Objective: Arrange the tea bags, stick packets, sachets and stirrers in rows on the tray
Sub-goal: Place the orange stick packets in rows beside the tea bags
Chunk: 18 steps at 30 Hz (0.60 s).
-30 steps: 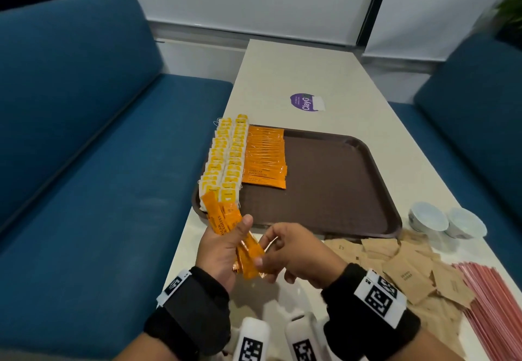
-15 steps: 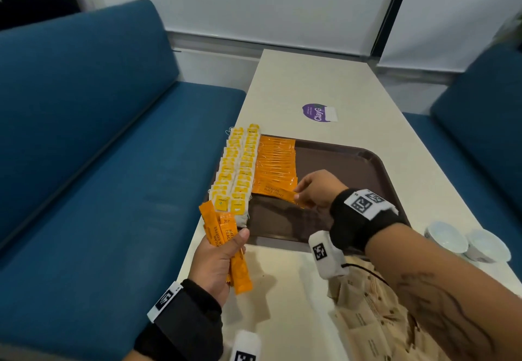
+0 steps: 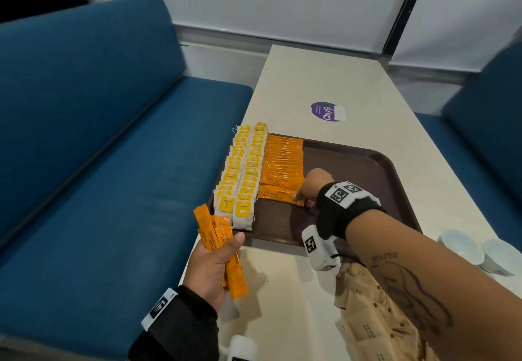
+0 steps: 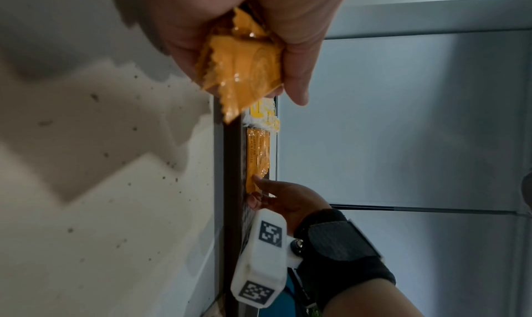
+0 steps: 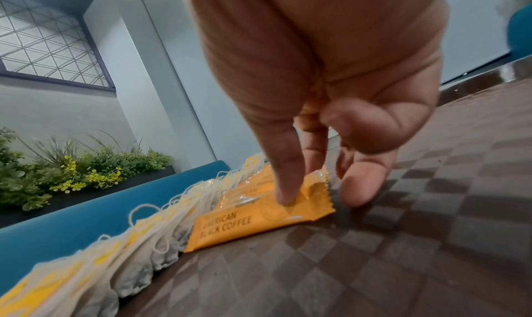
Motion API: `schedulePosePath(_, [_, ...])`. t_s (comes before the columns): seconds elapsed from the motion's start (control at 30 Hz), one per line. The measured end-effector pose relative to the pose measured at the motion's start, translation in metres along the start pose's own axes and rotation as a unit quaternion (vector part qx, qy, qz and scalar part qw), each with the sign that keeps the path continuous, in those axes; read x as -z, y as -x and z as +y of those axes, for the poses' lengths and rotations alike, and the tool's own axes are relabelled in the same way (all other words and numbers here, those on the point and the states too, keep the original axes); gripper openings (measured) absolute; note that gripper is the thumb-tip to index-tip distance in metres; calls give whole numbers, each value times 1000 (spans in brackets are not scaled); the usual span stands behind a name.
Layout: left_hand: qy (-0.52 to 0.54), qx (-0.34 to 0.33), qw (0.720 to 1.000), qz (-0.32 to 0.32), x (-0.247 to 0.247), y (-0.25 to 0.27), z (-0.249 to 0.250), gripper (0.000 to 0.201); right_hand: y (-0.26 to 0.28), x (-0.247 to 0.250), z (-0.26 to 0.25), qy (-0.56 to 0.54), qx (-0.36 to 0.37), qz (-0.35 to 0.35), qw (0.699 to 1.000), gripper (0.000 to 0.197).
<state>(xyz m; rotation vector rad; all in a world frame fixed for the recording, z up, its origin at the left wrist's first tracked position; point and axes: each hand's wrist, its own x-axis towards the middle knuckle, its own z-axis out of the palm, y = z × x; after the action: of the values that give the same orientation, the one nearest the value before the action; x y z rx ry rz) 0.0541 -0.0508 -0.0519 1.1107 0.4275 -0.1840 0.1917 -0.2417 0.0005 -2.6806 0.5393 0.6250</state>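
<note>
A brown tray point(image 3: 367, 163) lies on the pale table. Two rows of yellow-tagged tea bags point(image 3: 243, 174) run along its left side, with a row of orange stick packets point(image 3: 282, 160) beside them. My right hand point(image 3: 300, 198) reaches over the tray. Its index fingertip point(image 5: 285, 199) presses on the right end of the nearest stick packet point(image 5: 253, 224), which lies flat at the row's near end; the thumb rests on the tray beside it. My left hand point(image 3: 214, 264) hovers off the tray's near left corner and grips a bundle of orange stick packets point(image 3: 217, 245), also visible in the wrist view point(image 4: 241, 78).
Brown paper sachets point(image 3: 375, 318) lie heaped on the table under my right forearm. Two white cups point(image 3: 463, 245) stand at the right edge. A purple sticker point(image 3: 324, 111) is beyond the tray. Blue sofas point(image 3: 99, 163) flank the table. The tray's right half is bare.
My right hand drew one stick packet from the bundle in my left hand, carried it over the tray and laid it at the near end of the row. The left hand stayed put.
</note>
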Motion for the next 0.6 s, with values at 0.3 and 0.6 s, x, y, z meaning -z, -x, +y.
schedulePosePath(0.3, [1,2,1000,-8,-2,0,2,14,-3,-4,-4,13,28,17,999,46])
schedulePosePath(0.6, [-6,5,1000,-7,-3,0,3,13,-5,-5,-7,49,77,15,996,45])
